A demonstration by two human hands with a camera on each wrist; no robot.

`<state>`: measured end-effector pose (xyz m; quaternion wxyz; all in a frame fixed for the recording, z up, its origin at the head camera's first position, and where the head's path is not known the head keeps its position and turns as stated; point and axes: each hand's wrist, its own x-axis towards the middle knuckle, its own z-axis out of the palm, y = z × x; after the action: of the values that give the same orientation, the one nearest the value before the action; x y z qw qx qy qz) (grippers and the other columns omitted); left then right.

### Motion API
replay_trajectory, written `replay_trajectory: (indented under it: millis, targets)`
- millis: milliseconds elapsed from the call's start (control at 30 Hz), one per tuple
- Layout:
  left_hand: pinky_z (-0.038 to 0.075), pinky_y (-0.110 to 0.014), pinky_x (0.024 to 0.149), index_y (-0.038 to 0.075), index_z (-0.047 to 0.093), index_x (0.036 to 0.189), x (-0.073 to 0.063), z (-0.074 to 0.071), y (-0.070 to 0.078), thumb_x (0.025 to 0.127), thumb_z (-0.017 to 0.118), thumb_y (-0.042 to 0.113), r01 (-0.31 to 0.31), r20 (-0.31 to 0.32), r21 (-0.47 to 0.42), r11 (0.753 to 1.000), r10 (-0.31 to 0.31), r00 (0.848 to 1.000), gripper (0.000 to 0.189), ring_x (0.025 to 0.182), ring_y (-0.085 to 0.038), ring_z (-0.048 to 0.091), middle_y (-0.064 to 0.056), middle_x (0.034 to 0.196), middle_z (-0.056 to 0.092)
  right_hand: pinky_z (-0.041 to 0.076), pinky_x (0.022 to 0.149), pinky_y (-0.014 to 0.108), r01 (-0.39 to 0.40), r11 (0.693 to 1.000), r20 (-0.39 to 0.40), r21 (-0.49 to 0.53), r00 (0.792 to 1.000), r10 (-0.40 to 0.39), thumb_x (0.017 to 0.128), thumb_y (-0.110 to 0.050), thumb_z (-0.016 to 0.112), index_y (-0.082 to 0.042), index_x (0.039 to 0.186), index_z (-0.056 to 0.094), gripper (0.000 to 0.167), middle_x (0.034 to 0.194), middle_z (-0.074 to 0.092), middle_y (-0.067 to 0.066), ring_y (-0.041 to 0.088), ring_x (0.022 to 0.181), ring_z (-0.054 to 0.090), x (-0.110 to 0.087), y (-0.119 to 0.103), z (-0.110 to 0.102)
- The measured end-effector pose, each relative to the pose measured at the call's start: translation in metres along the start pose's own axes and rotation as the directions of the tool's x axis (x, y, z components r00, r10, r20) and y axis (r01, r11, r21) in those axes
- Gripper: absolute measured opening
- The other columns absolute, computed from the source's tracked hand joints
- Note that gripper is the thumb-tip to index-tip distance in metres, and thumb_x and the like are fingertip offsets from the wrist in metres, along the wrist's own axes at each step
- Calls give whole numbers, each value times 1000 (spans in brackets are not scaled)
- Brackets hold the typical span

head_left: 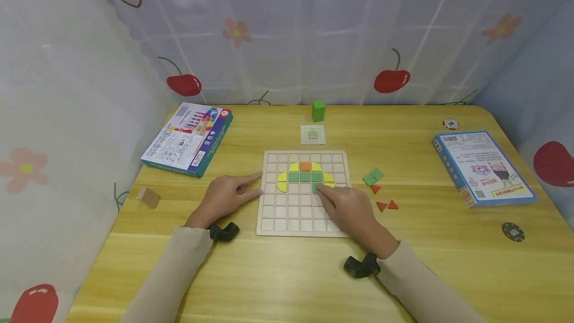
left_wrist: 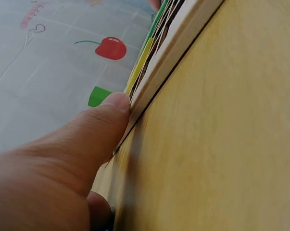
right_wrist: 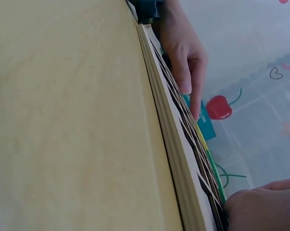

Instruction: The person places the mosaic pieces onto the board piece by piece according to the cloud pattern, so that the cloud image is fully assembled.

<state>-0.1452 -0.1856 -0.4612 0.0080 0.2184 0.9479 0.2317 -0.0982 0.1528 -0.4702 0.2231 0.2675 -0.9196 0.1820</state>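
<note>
Basically, right hand (head_left: 354, 211) index extended, fingertip on green square tile (head_left: 314, 188) on wooden grid board (head_left: 280, 212); no grasp seen. Left hand (head_left: 222, 198) thumb, index straight at board's left edge, gripping nothing. Tile likely light, stiff, slick; pinch opposite edges.

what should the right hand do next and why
The right hand should probably fetch one of the two loose green squares beside the grid board: the green square at its fingertips looks set in its cell, the two cells to that square's left are bare, and the card seems to show green there.
</note>
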Motion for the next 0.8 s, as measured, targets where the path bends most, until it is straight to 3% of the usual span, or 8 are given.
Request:
replay_trajectory:
  millis: [100, 200, 333, 433, 600, 800]
  targets:
    - [27, -31, 55, 37, 63, 141, 0, 0, 0, 95, 66, 58, -1, 1, 1, 1000, 1, 1000, 51, 53, -8, 30, 10, 58, 40, 30, 42, 23, 16, 1000, -53, 22, 998, -15, 92, -17, 76, -12, 117, 78, 26, 78, 75, 5, 9, 52, 56, -5, 3, 0]
    - [27, -31, 55, 37, 62, 142, 0, 0, 1, 95, 65, 58, 1, 6, 0, 1000, -1, 1000, 52, 53, -8, 30, 10, 58, 41, 21, 43, 21, 7, 999, -120, 32, 993, -3, 88, -14, 77, -10, 118, 78, 30, 62, 64, 1, 7, 47, 39, -13, 8, -3]
    - [28, -32, 55, 38, 62, 142, 0, -1, 1, 95, 65, 59, 12, 9, -5, 1000, -12, 1000, 52, 54, -8, 31, 10, 58, 41, 19, 42, 22, -65, 997, -193, 38, 979, 71, 87, -13, 76, -7, 117, 77, 30, 54, 45, -6, 5, 48, 29, -21, 20, -11]
    - [29, -32, 56, 38, 61, 142, -1, -2, 1, 94, 65, 59, 20, 8, -9, 1000, -20, 1000, 52, 55, -8, 31, 10, 58, 41, 22, 40, 23, -153, 988, -217, 24, 964, 155, 89, -16, 75, -5, 113, 77, 26, 54, 43, -8, 3, 46, 29, -24, 34, -20]
    - [28, -31, 55, 38, 61, 142, -1, 0, 0, 95, 65, 60, 18, 11, -8, 1000, -18, 1000, 52, 55, -8, 32, 9, 58, 42, 25, 38, 26, -312, 950, -186, 11, 933, 308, 91, -20, 76, -4, 100, 75, 18, 52, 43, -8, 4, 40, 29, -32, 56, -33]
    - [28, -31, 55, 38, 61, 142, -1, 0, 1, 95, 64, 60, 11, 6, -13, 1000, -11, 1000, 53, 54, -9, 32, 9, 58, 42, 25, 39, 28, -422, 906, -94, 18, 902, 422, 91, -31, 79, -5, 95, 69, 29, 51, 43, -7, 8, 40, 33, -38, 65, -41]
